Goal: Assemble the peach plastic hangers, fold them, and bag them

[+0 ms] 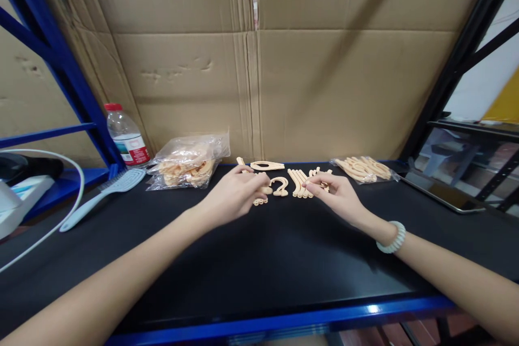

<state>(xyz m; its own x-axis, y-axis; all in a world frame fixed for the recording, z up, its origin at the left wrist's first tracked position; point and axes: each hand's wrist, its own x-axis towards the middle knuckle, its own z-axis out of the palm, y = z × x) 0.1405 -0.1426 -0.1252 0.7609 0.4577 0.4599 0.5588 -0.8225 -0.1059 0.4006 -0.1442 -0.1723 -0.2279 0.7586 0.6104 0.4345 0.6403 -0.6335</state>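
Apparently wooden strips (299, 184): pale, curved, side by side on the tabletop (263, 259) between the two hands; likely light, stiff and dry rather than slippery, but apt to snap if bent.
Hold for a strip: probably a gentle fingertip pinch across the middle.
Hook-shaped piece (280, 192): just left of the strips; its thin curve looks weakest, its thicker foot the safer hold.
Right hand (340, 197): fingertips at the strips, thumb and forefinger close together; cannot tell whether its grip has a piece.
Left hand (233, 194): fingers curled over pale pieces; whether its grip pinches one is unclear.
Slotted piece (276, 166): flat, beyond the hook; slim sides, so better taken by an end.
Clear bags (182, 167): one on each side, with more pale pieces inside.
Far left: hairbrush (127, 179) and bottle (130, 143).
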